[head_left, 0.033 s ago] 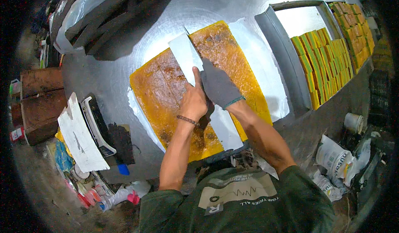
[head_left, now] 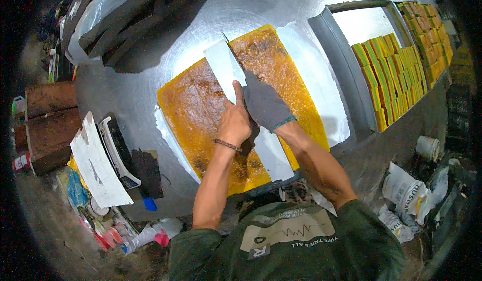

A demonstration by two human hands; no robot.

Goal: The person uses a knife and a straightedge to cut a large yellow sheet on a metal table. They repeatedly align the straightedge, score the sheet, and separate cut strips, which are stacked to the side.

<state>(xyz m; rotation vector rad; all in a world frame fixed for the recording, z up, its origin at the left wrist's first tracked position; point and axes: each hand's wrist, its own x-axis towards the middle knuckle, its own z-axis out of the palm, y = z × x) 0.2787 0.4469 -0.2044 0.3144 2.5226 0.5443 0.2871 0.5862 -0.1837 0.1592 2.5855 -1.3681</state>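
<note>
Pretty neat to watch this up close. There's a big yellow slab (head_left: 191, 110) with a glossy browned top, sitting at an angle in the middle of the metal counter (head_left: 133, 88), right in front of the person, with a white sheet (head_left: 316, 75) under it and poking out on both sides. A pale flat strip (head_left: 223, 70) lies across the slab from the far edge to the near one.

The left hand (head_left: 235, 118) is bare, beaded bracelet (head_left: 227, 144) on the wrist, and it's down on the strip with the index finger stretched out along it. The other fingers are mostly tucked out of sight, so I can't tell if it's gripping anything or just pressing. The right hand (head_left: 263, 100) wears a grey glove with a green cuff and is wrapped around a knife (head_left: 234, 54); the handle is hidden in the fist, and the blade points away from the person, right along the strip's right edge.

Off to the right there's a metal frame (head_left: 341, 75) with rows of yellow and green layered pieces (head_left: 391, 80) inside, and more browned-top pieces (head_left: 427, 40) just past it. Over on the left, a white board (head_left: 98, 163) leans at a tilt.
</note>
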